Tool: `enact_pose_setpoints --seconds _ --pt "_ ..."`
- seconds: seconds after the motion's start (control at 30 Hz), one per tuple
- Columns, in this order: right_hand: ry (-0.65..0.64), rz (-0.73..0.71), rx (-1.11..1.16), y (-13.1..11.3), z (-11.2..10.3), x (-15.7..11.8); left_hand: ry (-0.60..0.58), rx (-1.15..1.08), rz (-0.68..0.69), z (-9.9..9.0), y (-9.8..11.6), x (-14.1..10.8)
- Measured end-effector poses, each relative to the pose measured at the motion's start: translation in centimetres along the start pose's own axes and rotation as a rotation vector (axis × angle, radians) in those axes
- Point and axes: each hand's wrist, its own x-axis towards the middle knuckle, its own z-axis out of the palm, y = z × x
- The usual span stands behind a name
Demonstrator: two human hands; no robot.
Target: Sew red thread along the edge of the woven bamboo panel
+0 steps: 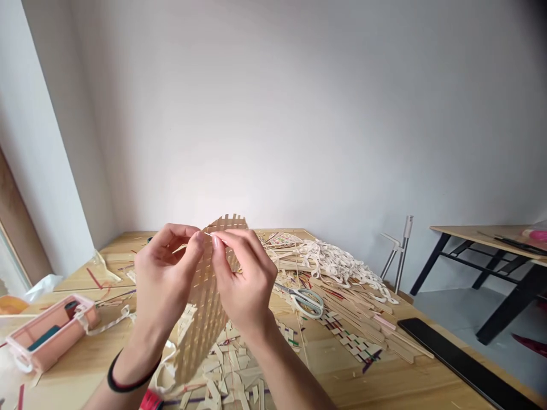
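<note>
A leaf-shaped woven sheet of thin tan strips (205,319) hangs upright between my hands, its pointed top rising behind my fingers. My left hand (164,279) is closed, thumb and forefinger pinching at the sheet's upper edge. Close beside it, my right hand (244,276) pinches too, its thumb and fingertips almost touching the left thumb. A thin pale strip end (208,234) shows between the two pinches. Exactly how the fingers grip the weave is hidden. A dark band (132,378) circles my left wrist.
Scissors (307,303) lie right of my hands, near a white tangled cord pile (333,262), flat wooden strips (359,313) and a checkered woven band (352,339). A pink box (55,341) stands left. Strip scraps (233,370) lie below; a black bar (461,359) lies right.
</note>
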Motion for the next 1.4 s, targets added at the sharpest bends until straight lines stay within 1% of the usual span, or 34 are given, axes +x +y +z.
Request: enact_pose_setpoints --seconds 0.17,0.33,0.43,0.53,0.63,0.73,0.83,0.9,0.97,1.1,1.27,1.4 --pt "0.005 -0.04 -0.011 0.0 0.1 -0.4 0.014 -0.014 -0.013 -0.4 -0.2 0.2" --pt "0.001 -0.082 -0.005 0.1 -0.2 -0.4 0.004 0.025 -0.017 -1.1 0.3 0.1" --pt "-0.012 -0.081 -0.003 0.1 -0.4 -0.3 -0.022 0.04 -0.075 -1.4 0.5 0.1" --pt "-0.071 -0.079 -0.015 0.3 -0.8 -0.2 -0.074 0.019 -0.186 -1.5 0.3 0.6" --pt "-0.16 -0.07 -0.046 0.8 -1.2 -0.1 -0.136 0.02 -0.229 -1.8 0.1 1.2" --pt "-0.268 -0.071 -0.048 1.4 -1.6 0.0 -0.238 0.151 -0.249 -2.6 0.3 1.8" --pt "-0.381 -0.071 -0.029 1.6 -2.0 0.1 -0.354 0.356 -0.196 -3.7 0.8 2.5" --pt "-0.433 -0.078 -0.021 1.5 -2.2 0.1 -0.43 0.431 -0.125 -4.4 1.2 2.8" --pt "-0.467 -0.092 -0.016 1.2 -2.2 0.1 -0.472 0.478 -0.07 -5.0 1.6 3.0" --pt "-0.485 -0.105 -0.009 0.4 -1.9 -0.2 -0.476 0.611 -0.01 -5.7 2.6 3.0" --pt "-0.411 -0.08 -0.033 -0.6 -1.2 -0.9 -0.442 0.686 0.086 -5.7 3.6 2.4" --pt "-0.358 -0.106 -0.063 -0.9 -0.9 -1.6 -0.405 0.778 0.161 -5.7 3.8 1.8"
